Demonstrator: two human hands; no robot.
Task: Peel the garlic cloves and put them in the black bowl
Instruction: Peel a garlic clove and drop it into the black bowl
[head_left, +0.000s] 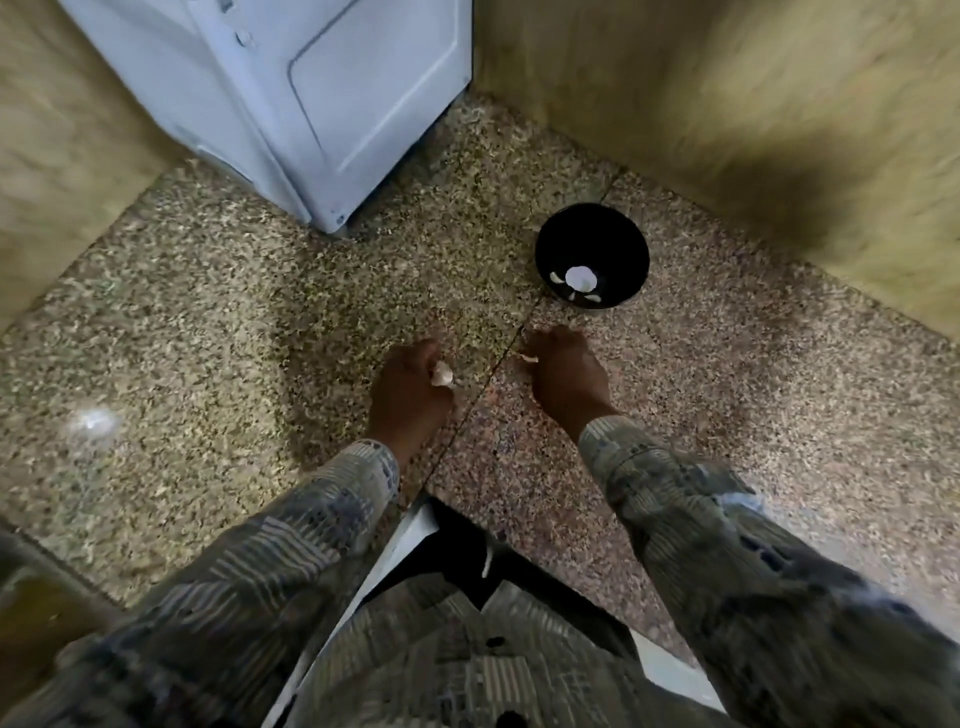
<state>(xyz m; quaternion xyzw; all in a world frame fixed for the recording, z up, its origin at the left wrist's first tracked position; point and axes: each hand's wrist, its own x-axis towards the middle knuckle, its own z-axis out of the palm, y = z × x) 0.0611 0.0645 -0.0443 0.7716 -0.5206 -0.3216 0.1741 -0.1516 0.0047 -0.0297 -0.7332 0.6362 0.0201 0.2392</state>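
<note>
The black bowl (551, 236) stands upright on the speckled stone counter (208, 312), near the corner where two beige walls (753, 104) meet, and it sits across a dark seam in the stone. Inside, at the bottom, lie white garlic pieces (580, 279) – one rounded lump in the middle with a few smaller slivers around it; how many there are is hard to count. Nearer the camera, both hands hover low over the counter on either side of the same seam, apart from the bowl. The left hand (410, 387) has its fingers curled round a pale garlic clove (442, 374), which peeks out on the thumb side; most of the clove is hidden in the grip, so whether skin remains on it cannot be told. The right hand (566, 376) is seen from the back, with its fingers bent down toward the stone. A small pale scrap (529, 357) shows at its fingertips – whether the fingers pinch it or only touch it is not visible. Patterned sleeves (701, 519) cover both forearms. A white appliance (311, 104) stands at the far left, cut off by the top edge, and the whole view is softened by motion blur
</note>
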